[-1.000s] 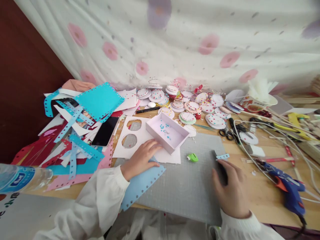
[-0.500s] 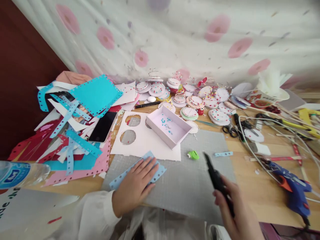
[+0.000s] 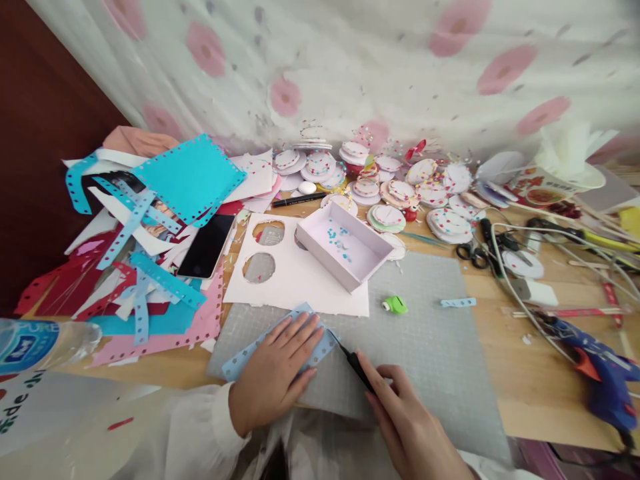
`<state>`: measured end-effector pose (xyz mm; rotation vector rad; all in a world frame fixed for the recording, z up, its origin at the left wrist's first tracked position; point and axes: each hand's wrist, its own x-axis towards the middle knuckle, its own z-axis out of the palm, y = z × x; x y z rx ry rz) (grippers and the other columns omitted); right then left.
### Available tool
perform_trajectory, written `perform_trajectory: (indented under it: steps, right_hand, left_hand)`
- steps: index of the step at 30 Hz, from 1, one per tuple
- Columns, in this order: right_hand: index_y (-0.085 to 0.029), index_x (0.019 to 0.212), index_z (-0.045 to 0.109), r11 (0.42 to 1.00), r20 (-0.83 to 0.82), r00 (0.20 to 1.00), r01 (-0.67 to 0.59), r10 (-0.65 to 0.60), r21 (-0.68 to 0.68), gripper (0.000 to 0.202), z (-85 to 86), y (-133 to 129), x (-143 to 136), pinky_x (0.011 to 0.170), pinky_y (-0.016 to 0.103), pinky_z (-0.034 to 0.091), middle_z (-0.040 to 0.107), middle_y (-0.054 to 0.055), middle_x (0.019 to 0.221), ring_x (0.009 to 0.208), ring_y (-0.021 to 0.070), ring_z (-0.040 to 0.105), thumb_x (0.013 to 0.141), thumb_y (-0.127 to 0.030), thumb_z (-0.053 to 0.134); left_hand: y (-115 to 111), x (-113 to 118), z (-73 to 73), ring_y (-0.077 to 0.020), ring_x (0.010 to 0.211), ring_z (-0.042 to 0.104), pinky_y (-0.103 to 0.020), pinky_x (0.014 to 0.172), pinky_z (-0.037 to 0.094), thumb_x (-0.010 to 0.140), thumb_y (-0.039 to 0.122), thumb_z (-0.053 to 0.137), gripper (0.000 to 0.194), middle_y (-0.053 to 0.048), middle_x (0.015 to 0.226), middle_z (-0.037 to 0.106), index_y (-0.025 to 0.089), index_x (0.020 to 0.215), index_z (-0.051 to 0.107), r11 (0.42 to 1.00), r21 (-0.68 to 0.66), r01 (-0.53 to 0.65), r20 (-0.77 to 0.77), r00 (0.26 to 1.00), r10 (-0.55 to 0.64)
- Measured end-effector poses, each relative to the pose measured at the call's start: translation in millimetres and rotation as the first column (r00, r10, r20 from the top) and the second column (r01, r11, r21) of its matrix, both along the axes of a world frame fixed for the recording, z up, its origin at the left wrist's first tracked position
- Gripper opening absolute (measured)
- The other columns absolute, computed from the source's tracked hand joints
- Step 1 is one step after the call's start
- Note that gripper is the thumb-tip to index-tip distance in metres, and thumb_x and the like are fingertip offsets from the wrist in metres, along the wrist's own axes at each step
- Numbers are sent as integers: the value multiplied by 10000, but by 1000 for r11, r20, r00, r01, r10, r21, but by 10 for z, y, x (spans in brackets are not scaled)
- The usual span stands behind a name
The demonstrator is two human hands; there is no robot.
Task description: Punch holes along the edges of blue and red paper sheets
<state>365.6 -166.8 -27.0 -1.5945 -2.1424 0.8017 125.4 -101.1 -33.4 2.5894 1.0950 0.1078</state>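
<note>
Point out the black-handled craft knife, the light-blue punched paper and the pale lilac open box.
Black-handled craft knife (image 3: 359, 371): head view, on the handle.
Light-blue punched paper (image 3: 250, 355): head view, on the part left of the hand.
Pale lilac open box (image 3: 327, 263): head view, on an outer wall.

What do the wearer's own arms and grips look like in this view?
The left grip is an ungloved hand, its loose white fabric sleeve ending in a plain cuff at the wrist. The right grip is ungloved too; just a sliver of white right sleeve shows.
</note>
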Motion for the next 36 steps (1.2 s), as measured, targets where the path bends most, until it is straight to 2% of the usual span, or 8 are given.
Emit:
perform_trajectory:
  steps: [12,17,21,24,28,31,34,36]
  right_hand:
    - [-274,1504,128,999,64,997,-42,40,19,590,-59,-42,1,662,270,598,552,90,903,717,174,675,950,-153,293]
    - [-273,1508,69,993,64,994,-81,86,-85,648,-90,-177,169,652,203,580,554,97,962,743,150,676,933,-129,331]
    - [-289,1506,82,988,87,991,-94,105,-118,651,-62,-241,275,625,173,568,561,75,933,725,130,672,930,-123,334]
    - [-286,1486,195,990,32,993,-108,112,-90,576,42,-183,358,670,151,554,566,57,922,719,108,668,946,-165,355]
    - [-267,1440,316,989,71,992,93,-102,117,502,55,-58,612,739,207,549,570,81,1035,874,161,656,947,-279,408]
    - [-224,1409,376,910,132,929,296,-345,289,486,-114,62,845,779,362,539,568,108,1015,892,238,627,941,-348,417]
    - [-148,1306,500,851,176,889,324,-423,412,468,-245,206,959,758,487,514,576,137,944,854,300,598,928,-410,414]
    - [-140,1235,553,810,159,877,331,-453,484,431,-220,278,914,802,549,476,587,165,1004,919,338,574,911,-404,447]
  left_hand:
    - [6,-4,-31,-247,1412,204,-445,1134,271,933,275,422,580,-55,1538,229,176,1470,225,999,36,2,6,1000,-3]
    - [7,-7,-27,-250,1407,219,-447,1125,289,927,268,430,576,-55,1531,250,173,1464,245,999,38,8,10,1000,-9]
    - [14,-12,-33,-258,1404,227,-454,1121,297,925,266,431,576,-67,1528,255,159,1462,251,999,32,4,17,1000,-4]
    - [23,-17,-21,-263,1399,239,-463,1114,311,927,266,434,569,-76,1522,269,157,1458,262,999,37,9,22,1000,-10]
    - [13,-2,4,-266,1374,304,-461,1086,373,917,263,467,519,-102,1490,338,144,1411,360,995,98,4,46,999,-9]
    - [-22,29,-4,-276,1311,414,-450,1039,439,906,209,486,380,-145,1405,461,108,1270,523,981,194,-22,76,997,8]
    - [-72,43,0,-268,1208,534,-407,965,508,895,107,456,290,-154,1251,604,93,1140,610,962,267,-60,158,987,17]
    - [-106,36,70,-234,1130,597,-356,936,525,891,66,440,301,-126,1167,660,109,1128,621,962,248,-113,270,962,44]
